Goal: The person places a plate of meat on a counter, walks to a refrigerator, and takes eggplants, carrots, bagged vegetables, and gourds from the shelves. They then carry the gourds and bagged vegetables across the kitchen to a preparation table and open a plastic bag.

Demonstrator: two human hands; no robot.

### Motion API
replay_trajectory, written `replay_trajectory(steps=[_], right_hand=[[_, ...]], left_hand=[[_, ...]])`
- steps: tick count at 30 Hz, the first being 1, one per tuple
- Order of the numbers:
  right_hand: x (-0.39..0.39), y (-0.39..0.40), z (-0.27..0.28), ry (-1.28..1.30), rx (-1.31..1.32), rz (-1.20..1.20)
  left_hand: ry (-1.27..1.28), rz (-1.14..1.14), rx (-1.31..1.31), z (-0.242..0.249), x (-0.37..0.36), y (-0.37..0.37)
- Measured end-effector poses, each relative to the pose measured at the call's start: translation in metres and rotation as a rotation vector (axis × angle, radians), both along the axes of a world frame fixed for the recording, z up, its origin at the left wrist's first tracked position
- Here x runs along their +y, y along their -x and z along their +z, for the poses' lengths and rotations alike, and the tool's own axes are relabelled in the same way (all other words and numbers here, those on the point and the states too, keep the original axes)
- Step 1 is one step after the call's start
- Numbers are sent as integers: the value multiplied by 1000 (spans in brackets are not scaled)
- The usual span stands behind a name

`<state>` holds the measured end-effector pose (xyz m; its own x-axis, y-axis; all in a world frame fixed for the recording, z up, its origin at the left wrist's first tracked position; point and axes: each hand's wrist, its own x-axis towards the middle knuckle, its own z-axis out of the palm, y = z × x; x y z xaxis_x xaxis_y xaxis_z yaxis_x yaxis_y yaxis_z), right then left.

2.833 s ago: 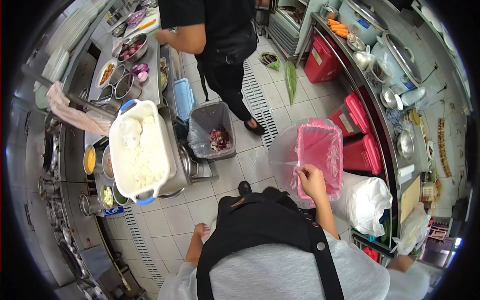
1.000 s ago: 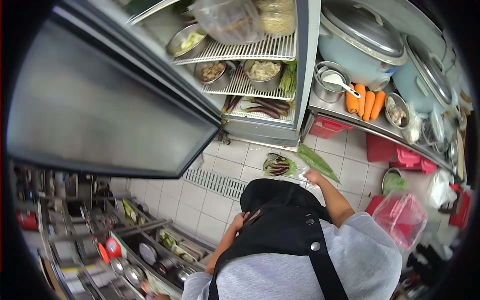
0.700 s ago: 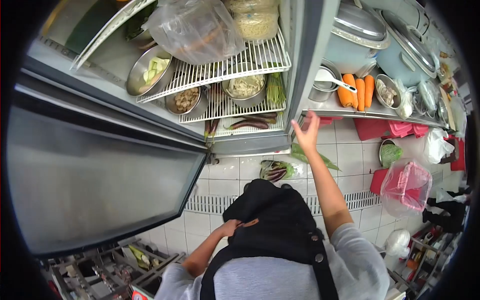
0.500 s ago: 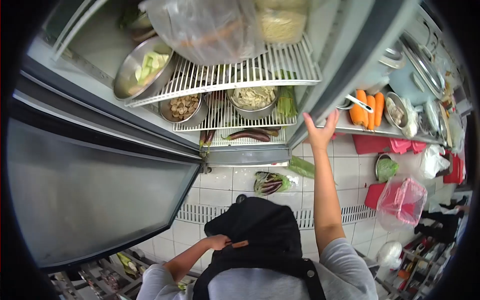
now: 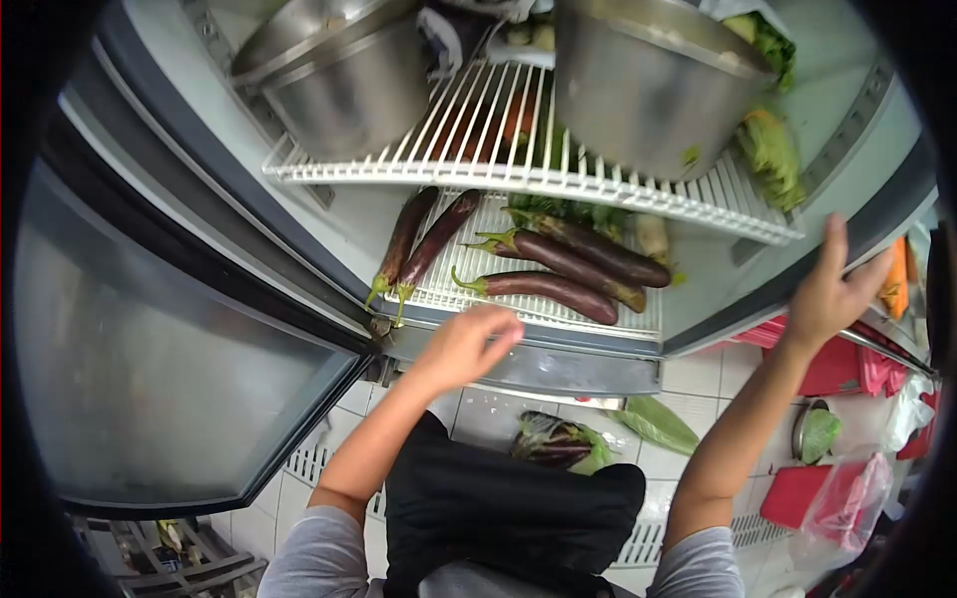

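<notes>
My left hand (image 5: pixel 467 349) hovers at the front sill of an open fridge (image 5: pixel 558 371), its thumb apart from loosely bent fingers and nothing held. Just beyond it, several long purple eggplants (image 5: pixel 543 289) lie on the bottom wire rack; a pair of eggplants (image 5: pixel 424 244) at the left points stems toward me. At the right, my right hand (image 5: pixel 832 294) rests against the fridge's side frame, fingers spread and holding nothing. Above the eggplants, a wire shelf (image 5: pixel 528 179) carries two steel pots, the left pot (image 5: pixel 344 100) and the right pot (image 5: pixel 653 95).
The glass door (image 5: pixel 179 349) stands swung open on my left. On the tiled floor lie bagged eggplants (image 5: pixel 563 444) and a long green vegetable (image 5: pixel 658 426). Carrots (image 5: pixel 894 284) sit on a counter at the right, above red containers (image 5: pixel 832 369). Leafy greens (image 5: pixel 773 159) occupy the shelf's right end.
I have bent lower and closer to the bottom of the fridge. My left hand has left the apron and reached forward to the sill. My right hand stays by the frame.
</notes>
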<state>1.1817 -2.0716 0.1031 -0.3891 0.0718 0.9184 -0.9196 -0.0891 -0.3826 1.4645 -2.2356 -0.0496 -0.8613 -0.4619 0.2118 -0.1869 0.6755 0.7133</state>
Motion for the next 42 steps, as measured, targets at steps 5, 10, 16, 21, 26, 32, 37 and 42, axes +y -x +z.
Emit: replay_trajectory(steps=[5, 10, 16, 21, 26, 32, 37, 42], right_hand=[[7, 30, -9, -29, 23, -13], [9, 39, -12, -55, 111, -157], [10, 34, -12, -37, 49, -71], [5, 26, -12, 6, 52, -44], [13, 31, -16, -124, 151, -358], [18, 44, -22, -7, -101, -180], [-7, -5, -3, 11, 28, 11], [-12, -8, -5, 4, 72, 65]], left_hand=[[139, 210, 323, 0, -75, 31], [132, 598, 234, 12, -157, 58], [832, 707, 273, -23, -312, 126], [960, 723, 321, -26, -336, 148], [934, 723, 293, -30, -349, 165], [854, 711, 227, -40, -336, 178], [754, 674, 134, -38, -303, 169], [655, 600, 22, -28, -266, 139]])
